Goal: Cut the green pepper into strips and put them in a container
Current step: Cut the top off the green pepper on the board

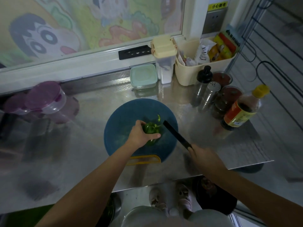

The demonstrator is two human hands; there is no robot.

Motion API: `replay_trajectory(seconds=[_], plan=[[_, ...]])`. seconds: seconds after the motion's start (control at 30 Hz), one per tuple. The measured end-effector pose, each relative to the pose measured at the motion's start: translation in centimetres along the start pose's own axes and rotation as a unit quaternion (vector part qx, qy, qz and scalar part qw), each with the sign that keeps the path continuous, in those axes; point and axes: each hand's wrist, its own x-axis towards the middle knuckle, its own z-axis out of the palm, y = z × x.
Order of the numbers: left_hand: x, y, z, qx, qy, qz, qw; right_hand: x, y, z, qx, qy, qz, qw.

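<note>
A brushed-steel tabletop (pixel 82 161) fills the middle of the frame. Along the top, a window (pixel 65 30) wears a frosted cartoon film. At centre lies a round blue board (pixel 131 110) with a yellow handle. Upper right, a cream plastic basket (pixel 205 69) holds printed packets. At right, a sauce bottle (pixel 241 112) has a yellow cap and an unreadable orange label. A mint lidded box (pixel 143 76) sits above the board. The left hand (pixel 141 135) grips the green pepper (pixel 150 128) on the board; the right hand (pixel 205 157) grasps a black knife (pixel 176 134) beside it. A yellow sticker (pixel 217 5) at top right begins 小心.
</note>
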Motion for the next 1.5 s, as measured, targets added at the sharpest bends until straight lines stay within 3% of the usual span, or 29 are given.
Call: replay_trajectory(seconds=[0.37,0.5,0.63,0.97,1.07,1.17,1.5], plan=[[0.8,-1.1,-1.0,-0.032,-0.034,0.009,0.999,-0.3,-1.8,0.0,-0.017,-0.001,-0.058,0.998],[0.8,-1.1,-1.3,-0.044,-0.045,-0.003,0.998,0.4,-1.4,-0.1,-0.032,0.006,-0.036,0.999],[0.8,-1.1,-2.1,-0.078,-0.065,-0.004,0.995,0.8,-0.9,-0.6,0.027,0.008,0.002,1.0],[1.8,-0.9,-2.8,-0.137,-0.083,-0.027,0.987,1.4,-1.3,-0.3,0.05,-0.01,-0.054,0.997],[1.8,-1.1,-2.0,-0.07,-0.077,0.016,0.994,1.9,-1.3,-0.4,0.045,0.013,-0.072,0.996],[2.0,-1.7,-1.3,-0.029,-0.023,0.049,0.998,2.1,-1.3,-1.1,0.039,0.013,-0.089,0.995],[1.8,-2.3,-1.4,-0.097,0.0,0.053,0.994,0.5,-1.4,-4.4,-0.165,-0.02,-0.158,0.973]])
